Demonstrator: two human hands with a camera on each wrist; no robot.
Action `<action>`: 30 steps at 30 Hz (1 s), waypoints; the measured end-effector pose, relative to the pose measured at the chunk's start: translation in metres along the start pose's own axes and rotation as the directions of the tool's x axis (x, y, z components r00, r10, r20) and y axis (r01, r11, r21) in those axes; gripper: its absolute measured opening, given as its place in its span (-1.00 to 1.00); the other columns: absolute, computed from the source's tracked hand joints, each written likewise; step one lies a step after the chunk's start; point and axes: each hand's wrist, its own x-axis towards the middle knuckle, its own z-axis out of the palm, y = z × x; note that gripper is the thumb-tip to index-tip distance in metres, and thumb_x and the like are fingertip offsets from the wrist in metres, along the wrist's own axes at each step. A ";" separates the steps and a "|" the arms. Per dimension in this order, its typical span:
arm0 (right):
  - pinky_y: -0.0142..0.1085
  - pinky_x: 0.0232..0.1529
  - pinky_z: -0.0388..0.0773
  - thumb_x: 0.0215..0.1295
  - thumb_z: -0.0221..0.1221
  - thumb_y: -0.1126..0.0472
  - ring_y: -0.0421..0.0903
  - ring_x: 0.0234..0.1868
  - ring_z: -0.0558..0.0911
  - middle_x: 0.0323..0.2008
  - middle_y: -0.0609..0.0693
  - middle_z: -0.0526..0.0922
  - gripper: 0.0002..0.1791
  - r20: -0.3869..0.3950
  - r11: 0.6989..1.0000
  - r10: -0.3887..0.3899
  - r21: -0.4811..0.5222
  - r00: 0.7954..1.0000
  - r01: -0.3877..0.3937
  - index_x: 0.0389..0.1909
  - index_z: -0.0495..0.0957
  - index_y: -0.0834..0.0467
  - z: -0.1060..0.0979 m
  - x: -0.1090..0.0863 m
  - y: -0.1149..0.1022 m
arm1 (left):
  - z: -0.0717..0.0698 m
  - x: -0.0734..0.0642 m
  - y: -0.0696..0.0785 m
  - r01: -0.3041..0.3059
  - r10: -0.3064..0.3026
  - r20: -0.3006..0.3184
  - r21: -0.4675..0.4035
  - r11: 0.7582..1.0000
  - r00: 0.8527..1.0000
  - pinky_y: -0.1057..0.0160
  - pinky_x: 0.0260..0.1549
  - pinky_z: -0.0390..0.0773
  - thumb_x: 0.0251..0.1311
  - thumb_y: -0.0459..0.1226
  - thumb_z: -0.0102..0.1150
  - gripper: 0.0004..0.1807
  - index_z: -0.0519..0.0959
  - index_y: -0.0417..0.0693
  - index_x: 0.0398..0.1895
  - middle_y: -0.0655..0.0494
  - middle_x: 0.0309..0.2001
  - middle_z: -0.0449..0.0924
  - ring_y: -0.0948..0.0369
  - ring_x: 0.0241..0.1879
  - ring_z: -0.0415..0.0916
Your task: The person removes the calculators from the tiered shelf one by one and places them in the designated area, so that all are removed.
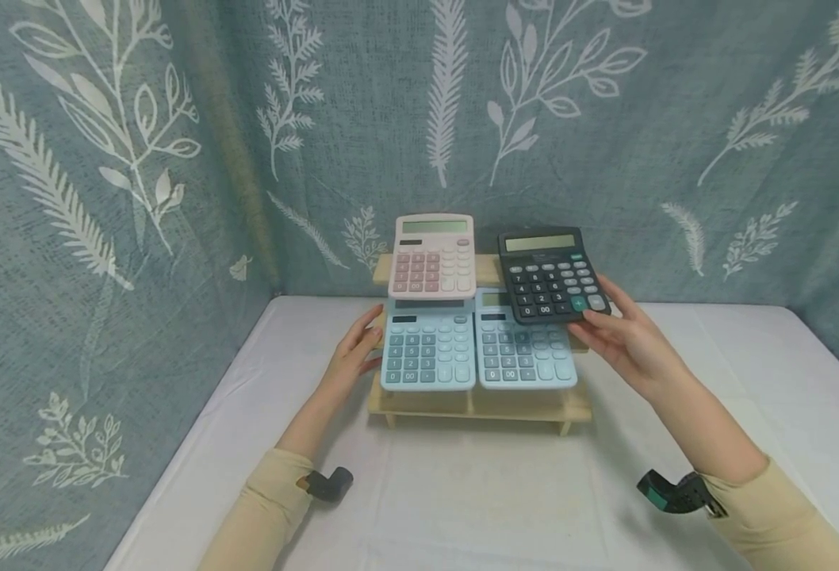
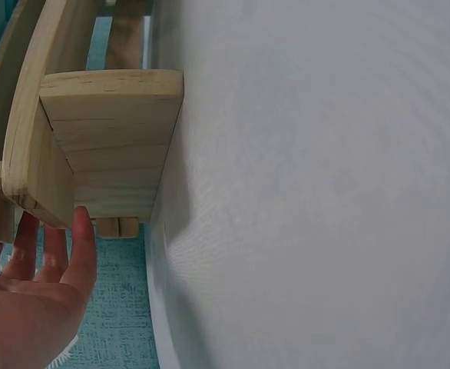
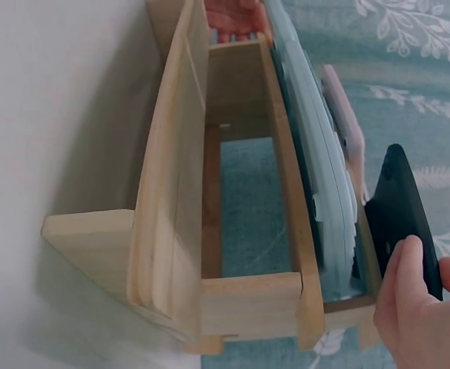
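Patterned cloth point(image 1: 362, 119) backs the rack point(image 1: 462, 413): three calculators point(image 1: 429, 353) sit placed, the right hand point(image 1: 626, 339) pinches the unreleased black calculator point(image 1: 551, 275) at far right, the left hand point(image 1: 350, 353), fingers loose, touches the left end.

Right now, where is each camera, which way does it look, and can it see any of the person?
Head: worn on the head, facing forward and down at the rack; left hand, right hand and both sleeves show.
Left wrist: worn on that wrist, facing the rack's left end and white cloth; only the left hand shows.
Right wrist: worn on that wrist, looking along the rack from its right end; the right hand shows, holding the black calculator.
Head and right wrist share: rack, black calculator.
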 end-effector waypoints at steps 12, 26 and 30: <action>-0.34 0.10 0.53 0.42 0.00 0.48 -0.15 -0.02 0.64 0.12 0.02 0.38 -0.08 0.023 0.999 -0.012 0.043 1.000 0.011 0.57 -0.28 -0.12 -0.009 -0.013 0.003 | 0.000 -0.001 -0.001 0.005 -0.005 0.000 -0.003 1.000 1.000 -0.03 0.21 0.42 0.52 -0.04 -0.17 -0.43 0.10 0.15 0.52 -0.06 0.40 0.19 0.00 0.31 0.24; -0.28 0.15 0.49 0.41 -0.05 0.53 -0.09 0.06 0.61 0.17 0.01 0.35 -0.05 0.086 0.994 -0.030 0.107 0.996 0.021 0.56 -0.32 -0.15 -0.030 -0.024 0.007 | 0.000 -0.001 0.000 0.014 -0.014 -0.001 0.016 1.000 1.000 -0.05 0.21 0.41 0.51 0.03 -0.20 -0.41 0.09 0.18 0.53 -0.06 0.45 0.11 0.00 0.36 0.20; -0.27 0.15 0.49 0.41 -0.07 0.55 -0.07 0.07 0.61 0.12 0.00 0.45 -0.05 0.111 0.990 -0.046 0.136 0.993 0.031 0.56 -0.35 -0.13 -0.035 -0.027 0.009 | 0.001 -0.001 0.000 0.013 -0.013 -0.001 0.017 1.000 1.000 -0.04 0.21 0.41 0.53 -0.02 -0.21 -0.44 0.10 0.18 0.53 -0.04 0.43 0.16 0.00 0.34 0.22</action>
